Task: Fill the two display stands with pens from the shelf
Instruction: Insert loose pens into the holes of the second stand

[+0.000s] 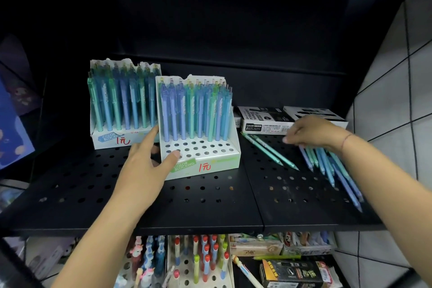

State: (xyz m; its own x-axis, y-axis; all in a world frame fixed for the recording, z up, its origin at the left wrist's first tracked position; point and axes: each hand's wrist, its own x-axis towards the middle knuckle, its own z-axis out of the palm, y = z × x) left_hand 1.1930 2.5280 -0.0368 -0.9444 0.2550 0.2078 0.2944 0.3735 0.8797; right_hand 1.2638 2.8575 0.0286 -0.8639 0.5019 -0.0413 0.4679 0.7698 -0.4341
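Black shelf [210,206] carries a full back stand [105,141] behind the front stand [217,161], whose near holes are bare. Left hand [145,161] clasps the front stand's left edge, likely steadying it. To its right, right hand [313,133] curls over loose pens [327,166], grip unclear.

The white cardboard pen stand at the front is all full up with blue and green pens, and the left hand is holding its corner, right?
Not quite. The head view shows the front white cardboard pen stand is only part full: its front rows of holes are empty. The left hand does hold its corner.
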